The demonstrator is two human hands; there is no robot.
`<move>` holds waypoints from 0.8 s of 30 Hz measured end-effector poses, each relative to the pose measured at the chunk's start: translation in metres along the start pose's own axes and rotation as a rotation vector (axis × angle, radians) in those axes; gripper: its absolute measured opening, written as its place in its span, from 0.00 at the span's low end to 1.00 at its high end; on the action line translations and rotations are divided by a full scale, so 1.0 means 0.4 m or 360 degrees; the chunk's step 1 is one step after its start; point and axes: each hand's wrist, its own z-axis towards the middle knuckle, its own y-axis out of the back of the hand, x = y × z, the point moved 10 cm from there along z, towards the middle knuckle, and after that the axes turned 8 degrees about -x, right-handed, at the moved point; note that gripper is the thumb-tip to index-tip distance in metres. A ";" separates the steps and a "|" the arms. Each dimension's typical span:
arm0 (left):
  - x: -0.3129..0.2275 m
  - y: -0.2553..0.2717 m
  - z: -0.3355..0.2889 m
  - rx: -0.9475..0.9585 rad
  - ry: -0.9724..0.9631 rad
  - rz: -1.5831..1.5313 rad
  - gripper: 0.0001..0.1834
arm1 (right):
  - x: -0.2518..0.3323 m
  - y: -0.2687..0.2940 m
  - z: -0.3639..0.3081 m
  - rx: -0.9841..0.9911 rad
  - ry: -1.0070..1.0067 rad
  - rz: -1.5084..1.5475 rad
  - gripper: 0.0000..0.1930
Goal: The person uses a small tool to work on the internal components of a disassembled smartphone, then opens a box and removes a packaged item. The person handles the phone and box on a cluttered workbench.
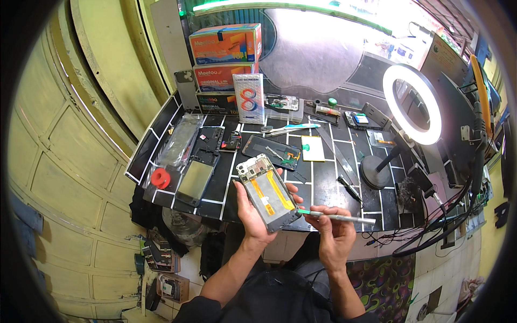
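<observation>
An opened smartphone (268, 196) lies in the centre of the frame, its inside facing up, cradled in the left hand (251, 216), whose thumb wraps the left edge while fingertips show along the right one. The right hand (336, 232), right of centre and lower, pinches a slim silver pen-shaped tool (350, 218); its green tip reaches the phone's lower right corner, though whether it touches cannot be told.

As for progress, the back cover is off, baring the circuit board (256, 168) at the upper end and a yellow flex ribbon (280, 192) over the grey plate. No battery shows in the phone. Judging by this, opening is done, while work at the lower corner and closing up seem left.

Around it, a dark phone panel (269, 151) lies just above the held phone, with a white, yellow-edged rectangle (315, 153) to its right. The tabletop's front edge (218, 215) runs below and behind the hands, so a dropped screw could miss the table (326, 180). At left, a tan-faced phone part (197, 180) and a red spool (154, 178) limit sideways room; the right has more, up to the ring-light base (375, 173) and the tangled cables (417, 245) at lower right
</observation>
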 end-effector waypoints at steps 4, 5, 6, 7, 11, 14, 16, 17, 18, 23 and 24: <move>-0.006 -0.014 -0.008 0.0017 -0.0088 0.0068 0.54 | 0.007 -0.012 -0.030 0.0101 0.0230 -0.0206 0.09; -0.009 -0.013 -0.010 0.0008 -0.0123 0.0097 0.54 | 0.007 -0.016 -0.033 0.0113 0.0259 -0.0200 0.10; -0.013 -0.013 -0.010 0.0000 -0.0160 0.0125 0.54 | 0.007 -0.017 -0.035 0.0102 0.0277 -0.0221 0.10; -0.016 -0.013 -0.011 -0.0008 -0.0196 0.0152 0.54 | 0.008 -0.018 -0.037 0.0091 0.0294 -0.0242 0.10; -0.029 -0.030 -0.024 -0.0045 -0.0307 0.0251 0.50 | 0.011 -0.017 -0.043 0.0067 0.0396 -0.0372 0.10; -0.035 -0.025 -0.027 -0.0109 -0.0382 0.0298 0.50 | 0.020 -0.028 -0.049 0.0051 0.0540 -0.0480 0.10; -0.039 -0.014 -0.027 -0.0191 -0.0427 0.0314 0.50 | 0.029 -0.035 -0.054 0.0057 0.0648 -0.0591 0.10; -0.039 -0.011 -0.028 -0.0201 -0.0434 0.0293 0.50 | 0.033 -0.040 -0.058 0.0061 0.0701 -0.0646 0.11; -0.037 -0.008 -0.029 -0.0207 -0.0435 0.0272 0.50 | 0.021 -0.031 -0.057 0.0016 0.0619 -0.0551 0.10; -0.023 -0.003 -0.031 -0.0229 -0.0382 0.0150 0.48 | -0.064 0.019 -0.070 -0.0347 0.0105 0.0030 0.08; -0.025 -0.004 -0.030 -0.0237 -0.0364 0.0140 0.48 | -0.053 0.013 -0.066 -0.0319 0.0121 0.0057 0.07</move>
